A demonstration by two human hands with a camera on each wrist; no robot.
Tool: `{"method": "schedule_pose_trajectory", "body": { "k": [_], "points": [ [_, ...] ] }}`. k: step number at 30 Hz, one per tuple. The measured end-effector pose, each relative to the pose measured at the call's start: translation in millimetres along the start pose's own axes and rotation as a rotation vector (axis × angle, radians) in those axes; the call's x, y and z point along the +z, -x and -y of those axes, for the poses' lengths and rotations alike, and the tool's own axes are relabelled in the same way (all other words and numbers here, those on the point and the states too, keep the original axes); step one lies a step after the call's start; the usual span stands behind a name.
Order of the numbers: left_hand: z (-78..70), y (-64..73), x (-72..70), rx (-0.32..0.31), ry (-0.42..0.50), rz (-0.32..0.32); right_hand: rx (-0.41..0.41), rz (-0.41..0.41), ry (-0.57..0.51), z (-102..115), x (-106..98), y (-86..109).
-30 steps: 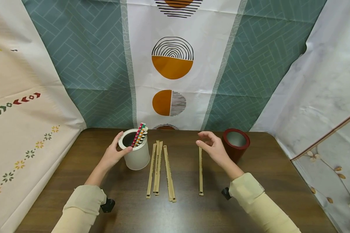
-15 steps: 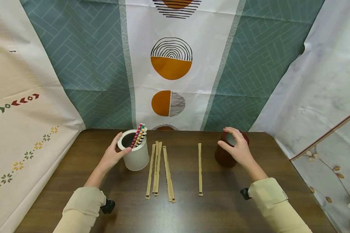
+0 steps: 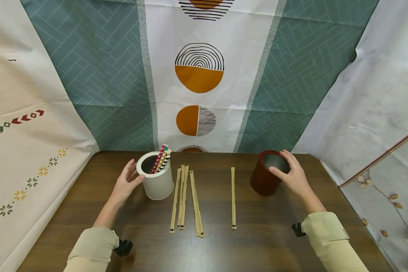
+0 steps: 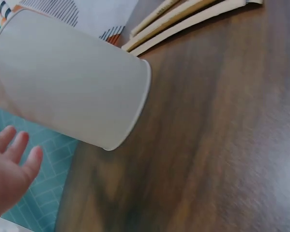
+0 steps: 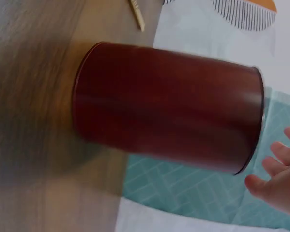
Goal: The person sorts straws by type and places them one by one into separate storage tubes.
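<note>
A white canister [image 3: 158, 184] stands upright at the left of the table, with several patterned paper straws [image 3: 161, 158] leaning in it. My left hand [image 3: 124, 185] is beside its left rim, fingers spread and holding nothing; the left wrist view has the fingers [image 4: 19, 154] apart from the canister wall. At the right stands a dark red canister [image 3: 266, 177], its inside grey and bare in the head view. Beside its right rim is my right hand [image 3: 295, 176], fingers loosely spread. In the right wrist view those fingers [image 5: 276, 162] are just off the rim.
Several paper-wrapped sticks [image 3: 184, 196] lie lengthwise on the brown table [image 3: 217, 249], right of the white canister. One more wrapped stick [image 3: 233, 198] lies alone nearer the red canister. A patterned curtain [image 3: 115, 75] hangs behind the table.
The red canister has come left and now stands upright, nearer the single stick. My right hand moved right to it, then off its rim. My left hand has drawn back left from the white canister.
</note>
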State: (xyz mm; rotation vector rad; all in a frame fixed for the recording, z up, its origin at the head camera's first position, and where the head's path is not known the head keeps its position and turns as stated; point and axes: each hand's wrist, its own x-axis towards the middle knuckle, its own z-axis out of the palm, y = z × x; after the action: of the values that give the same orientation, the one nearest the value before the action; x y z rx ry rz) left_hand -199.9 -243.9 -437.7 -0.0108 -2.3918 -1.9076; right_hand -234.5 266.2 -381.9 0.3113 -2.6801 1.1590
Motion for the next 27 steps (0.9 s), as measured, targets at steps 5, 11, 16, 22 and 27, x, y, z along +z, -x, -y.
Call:
{"method": "schedule_pose_trajectory", "body": {
  "k": [5, 11, 16, 22, 27],
  "points": [
    [4.7, 9.7, 0.2, 0.006, -0.058, -0.126, 0.036, 0.035, -0.002, -9.8, -3.2, 0.3],
    [18.5, 20.6, 1.9, 0.046, -0.171, -0.225, 0.064, 0.066, -0.025, -20.1, -5.0, -0.1],
    [31.8, 26.8, 5.7, 0.068, -0.302, -0.247, 0.063, 0.072, -0.054, -30.0, -3.8, 0.5],
    [41.2, 34.2, 14.0, 0.131, -0.428, -0.154, 0.121, 0.087, -0.08, -37.8, -3.0, 1.0],
    [41.8, 37.0, 23.7, 0.169, -0.437, -0.074, 0.148, 0.096, -0.096, -40.8, -2.6, -0.2]
  ]
}}
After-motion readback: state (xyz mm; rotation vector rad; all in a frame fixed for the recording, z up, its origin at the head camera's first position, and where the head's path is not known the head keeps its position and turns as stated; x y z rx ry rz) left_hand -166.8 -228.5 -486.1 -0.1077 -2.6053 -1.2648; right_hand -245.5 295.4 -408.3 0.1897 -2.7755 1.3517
